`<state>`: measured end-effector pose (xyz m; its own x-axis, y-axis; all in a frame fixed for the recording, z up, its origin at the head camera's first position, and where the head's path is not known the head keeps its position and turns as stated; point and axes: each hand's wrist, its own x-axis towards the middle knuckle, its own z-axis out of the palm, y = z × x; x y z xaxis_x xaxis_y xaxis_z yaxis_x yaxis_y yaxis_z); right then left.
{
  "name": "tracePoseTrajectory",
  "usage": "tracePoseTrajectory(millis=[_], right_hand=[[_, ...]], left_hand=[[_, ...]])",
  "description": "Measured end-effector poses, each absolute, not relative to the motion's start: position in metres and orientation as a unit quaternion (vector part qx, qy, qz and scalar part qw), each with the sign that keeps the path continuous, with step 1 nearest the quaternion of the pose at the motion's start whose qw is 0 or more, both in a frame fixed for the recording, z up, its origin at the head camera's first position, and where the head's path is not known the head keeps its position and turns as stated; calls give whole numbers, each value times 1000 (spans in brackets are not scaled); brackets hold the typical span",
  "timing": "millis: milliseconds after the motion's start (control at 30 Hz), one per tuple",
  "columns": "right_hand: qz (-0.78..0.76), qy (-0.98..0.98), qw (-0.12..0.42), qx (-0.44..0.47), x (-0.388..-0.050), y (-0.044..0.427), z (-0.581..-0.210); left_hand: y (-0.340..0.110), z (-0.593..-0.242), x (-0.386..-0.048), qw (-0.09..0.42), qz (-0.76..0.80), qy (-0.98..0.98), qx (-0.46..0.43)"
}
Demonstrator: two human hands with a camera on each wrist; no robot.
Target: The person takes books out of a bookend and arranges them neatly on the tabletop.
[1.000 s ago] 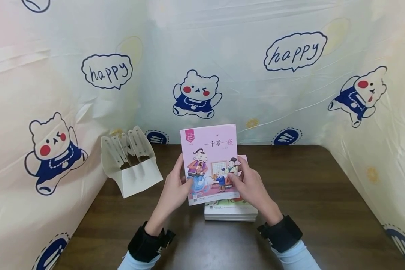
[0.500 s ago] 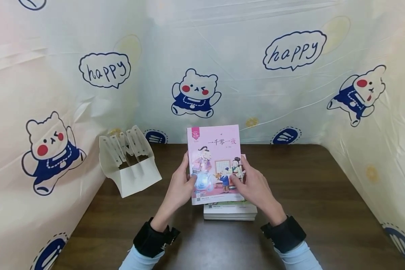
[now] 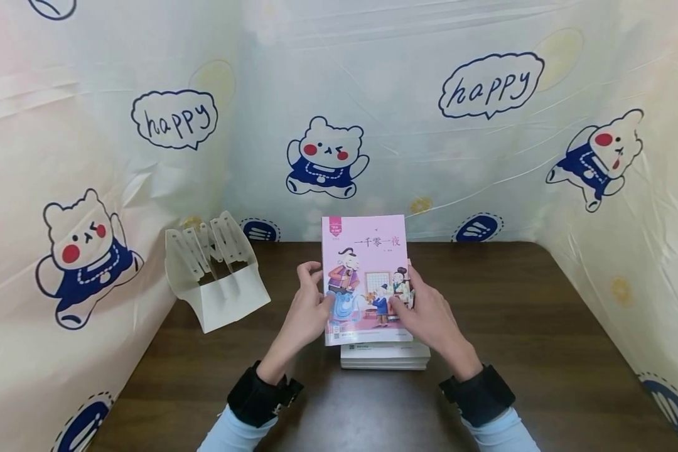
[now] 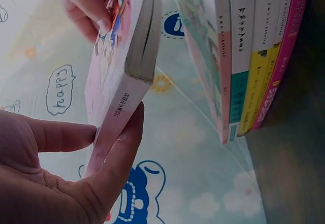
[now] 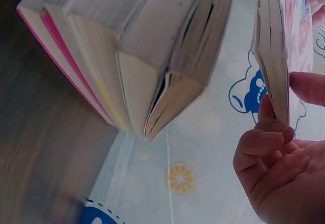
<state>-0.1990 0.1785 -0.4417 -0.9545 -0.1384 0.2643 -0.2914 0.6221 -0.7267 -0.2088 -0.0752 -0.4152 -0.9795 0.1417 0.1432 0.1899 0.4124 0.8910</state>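
Note:
Both hands hold a pink paperback book [image 3: 367, 282] with cartoon figures on its cover, above a stack of several books [image 3: 384, 359]. My left hand [image 3: 305, 311] pinches it at the spine side, thumb at the front; in the left wrist view a finger [image 4: 124, 145] lies against the other face. My right hand [image 3: 432, 311] pinches the page-edge side, its thumb on the cover and its fingers behind, as the right wrist view shows. The stack below, apart from the held book, has white, green, yellow and magenta spines [image 4: 264, 56]; the held book hides most of its top.
A white slotted stand, perhaps a folding book holder [image 3: 220, 276], rests at the left back of the dark wooden table [image 3: 497, 301]. Cloth printed with bears and "happy" bubbles [image 3: 401, 94] encloses the back and both sides.
The pink book has moved a little to the right and straightened from a slight tilt. The left hand's forefinger has bent back off the book's edge. The stack and white stand stay put.

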Motion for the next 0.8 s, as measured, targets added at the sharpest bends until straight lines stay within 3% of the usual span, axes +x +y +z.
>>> tracePoseTrajectory(millis=[600, 800], right_hand=[[431, -899, 24, 76, -202, 189, -450], [404, -912, 0, 64, -203, 192, -454]], left_hand=[[-67, -436, -218, 9, -516, -848, -121], [-64, -445, -220, -24, -514, -849, -118]])
